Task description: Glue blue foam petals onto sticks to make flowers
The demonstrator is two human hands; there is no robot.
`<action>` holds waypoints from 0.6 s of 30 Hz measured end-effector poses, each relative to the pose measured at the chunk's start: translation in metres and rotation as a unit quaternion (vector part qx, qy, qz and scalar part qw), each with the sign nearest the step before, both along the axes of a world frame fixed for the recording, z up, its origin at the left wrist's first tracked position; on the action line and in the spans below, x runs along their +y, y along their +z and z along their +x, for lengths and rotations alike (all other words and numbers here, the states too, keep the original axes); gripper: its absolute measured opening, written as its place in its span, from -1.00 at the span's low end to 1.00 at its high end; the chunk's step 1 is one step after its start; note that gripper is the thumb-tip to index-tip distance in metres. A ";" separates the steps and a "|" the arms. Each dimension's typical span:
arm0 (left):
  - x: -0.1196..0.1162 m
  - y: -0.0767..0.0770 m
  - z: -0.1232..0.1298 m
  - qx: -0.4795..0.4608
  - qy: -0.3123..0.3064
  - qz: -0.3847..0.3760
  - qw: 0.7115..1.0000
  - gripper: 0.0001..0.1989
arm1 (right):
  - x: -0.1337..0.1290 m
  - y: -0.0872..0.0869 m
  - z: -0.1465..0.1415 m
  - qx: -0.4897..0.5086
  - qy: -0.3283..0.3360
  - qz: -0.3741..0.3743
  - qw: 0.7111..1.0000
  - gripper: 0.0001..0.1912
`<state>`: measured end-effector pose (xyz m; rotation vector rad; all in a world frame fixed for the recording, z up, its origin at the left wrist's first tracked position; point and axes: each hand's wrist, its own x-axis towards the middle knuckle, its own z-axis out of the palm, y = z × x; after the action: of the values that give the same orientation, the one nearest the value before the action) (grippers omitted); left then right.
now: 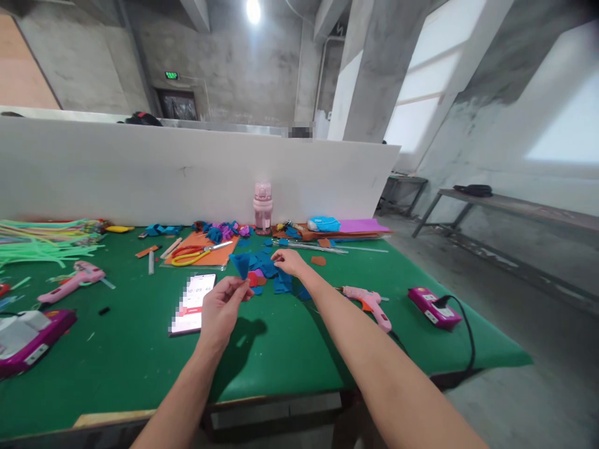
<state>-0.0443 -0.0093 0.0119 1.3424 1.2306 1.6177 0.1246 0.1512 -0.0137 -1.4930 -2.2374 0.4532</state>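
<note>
My left hand (225, 302) is closed in a pinch around the lower end of a blue crepe paper piece (240, 264), which fans out upward from the fingertips. To its right, my right hand (287, 262) is over a pile of blue paper pieces (265, 263), thumb and fingers drawn together. Whether a piece is between those fingers is too small to make out. Beside the left fingertips lie red and orange scraps (257, 279). Under the left wrist's outer side is a phone (193, 304) with a lit timer screen.
Pink glue guns lie at the right (369, 302) and left (75, 280), near purple power strips (433, 307). Scissors (191, 254) rest on an orange sheet (219, 257). A pink bottle (262, 209) stands against the white partition (196, 174). Green pipe cleaners (47, 251) cover the far left.
</note>
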 end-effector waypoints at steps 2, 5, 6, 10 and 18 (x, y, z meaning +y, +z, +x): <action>0.000 0.001 0.001 -0.003 0.005 0.000 1.000 -0.81 | 0.001 0.000 0.009 -0.004 -0.016 0.001 1.000 -0.75; -0.001 0.002 0.001 0.004 0.000 0.017 1.000 -0.83 | 0.001 -0.005 0.023 -0.027 -0.055 -0.022 0.998 -0.81; -0.001 0.002 0.002 0.007 -0.006 0.025 1.000 -0.84 | 0.000 -0.007 0.027 -0.037 -0.068 -0.035 0.996 -0.85; -0.002 0.001 0.005 0.005 -0.034 0.036 0.999 -0.85 | -0.005 -0.019 0.029 -0.053 -0.113 -0.065 0.990 -0.86; -0.002 0.002 0.015 0.034 -0.077 0.011 0.996 -0.86 | -0.018 -0.009 0.030 0.039 -0.122 -0.018 0.992 -0.90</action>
<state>-0.0290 -0.0111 0.0135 1.4799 1.1224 1.4938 0.1548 0.1329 -0.0231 -1.7095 -1.9641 0.4691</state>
